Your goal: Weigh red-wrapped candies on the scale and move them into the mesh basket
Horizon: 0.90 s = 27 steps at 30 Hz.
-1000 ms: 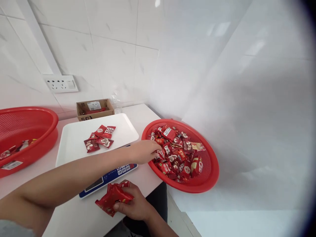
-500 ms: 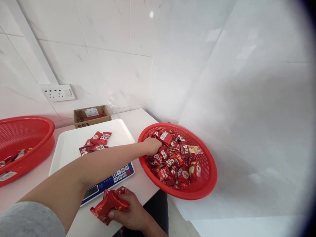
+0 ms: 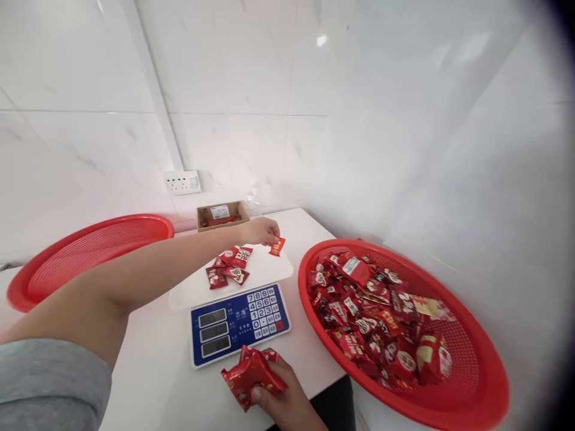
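My left hand (image 3: 263,231) is pinched on a small orange-red snack packet (image 3: 277,246) over the right side of the scale's white tray (image 3: 188,293). Several red and dark red packets (image 3: 236,257) lie in a loose group on that tray. At the bottom, my right hand (image 3: 287,395) grips red snack packets (image 3: 254,378), held in front of the digital scale (image 3: 240,323) with its blue keypad panel. To the right, a red plastic basket (image 3: 487,359) holds many mixed red packets (image 3: 372,317).
Another red basket (image 3: 27,287) stands at the left; its contents are mostly hidden by my left arm. A small cardboard box (image 3: 202,220) with red items sits at the back by the tiled wall. A power socket (image 3: 182,182) is on the wall above.
My left hand has come out of the right basket with a small packet and moved left over the scale tray. My right hand still grips its packets. The view has turned left.
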{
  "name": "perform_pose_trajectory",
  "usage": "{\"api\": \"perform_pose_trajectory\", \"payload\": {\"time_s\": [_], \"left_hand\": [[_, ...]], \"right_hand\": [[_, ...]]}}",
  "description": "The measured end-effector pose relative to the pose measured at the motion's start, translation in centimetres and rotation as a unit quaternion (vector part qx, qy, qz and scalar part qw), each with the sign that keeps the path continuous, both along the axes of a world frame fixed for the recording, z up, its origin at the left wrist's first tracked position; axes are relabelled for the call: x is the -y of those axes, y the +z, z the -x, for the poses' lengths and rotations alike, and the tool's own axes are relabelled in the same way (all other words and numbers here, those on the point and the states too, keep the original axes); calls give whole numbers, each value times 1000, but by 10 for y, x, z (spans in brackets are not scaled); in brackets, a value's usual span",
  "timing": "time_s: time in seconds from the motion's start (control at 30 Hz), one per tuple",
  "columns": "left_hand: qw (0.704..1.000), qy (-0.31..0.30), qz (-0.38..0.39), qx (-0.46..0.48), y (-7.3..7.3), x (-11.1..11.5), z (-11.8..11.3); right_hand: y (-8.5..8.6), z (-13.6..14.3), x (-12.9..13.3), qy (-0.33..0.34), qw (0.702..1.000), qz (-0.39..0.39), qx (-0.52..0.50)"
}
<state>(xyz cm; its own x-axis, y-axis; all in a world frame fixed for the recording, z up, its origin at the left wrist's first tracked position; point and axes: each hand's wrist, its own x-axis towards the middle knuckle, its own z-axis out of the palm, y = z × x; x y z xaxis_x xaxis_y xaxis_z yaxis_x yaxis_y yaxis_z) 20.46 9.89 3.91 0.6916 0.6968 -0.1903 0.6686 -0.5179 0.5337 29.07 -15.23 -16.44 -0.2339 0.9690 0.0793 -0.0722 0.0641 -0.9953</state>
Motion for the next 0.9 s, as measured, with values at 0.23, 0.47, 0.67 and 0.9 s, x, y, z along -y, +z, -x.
{"api": "perform_pose_trajectory", "payload": {"time_s": [0.23, 0.47, 0.67, 0.9], "left_hand": [[994, 39, -74, -71, -20, -1, 61], [985, 4, -150, -84, -48, 32, 71], [978, -62, -175, -93, -62, 48, 86], [974, -141, -163, -76, -48, 41, 107]], "right_hand": [[11, 8, 1, -38, 999, -4, 1], [19, 11, -1, -38, 998, -29, 43], [8, 9, -7, -9, 996, -58, 62], [-3, 10, -8, 1, 994, -71, 84]]}}
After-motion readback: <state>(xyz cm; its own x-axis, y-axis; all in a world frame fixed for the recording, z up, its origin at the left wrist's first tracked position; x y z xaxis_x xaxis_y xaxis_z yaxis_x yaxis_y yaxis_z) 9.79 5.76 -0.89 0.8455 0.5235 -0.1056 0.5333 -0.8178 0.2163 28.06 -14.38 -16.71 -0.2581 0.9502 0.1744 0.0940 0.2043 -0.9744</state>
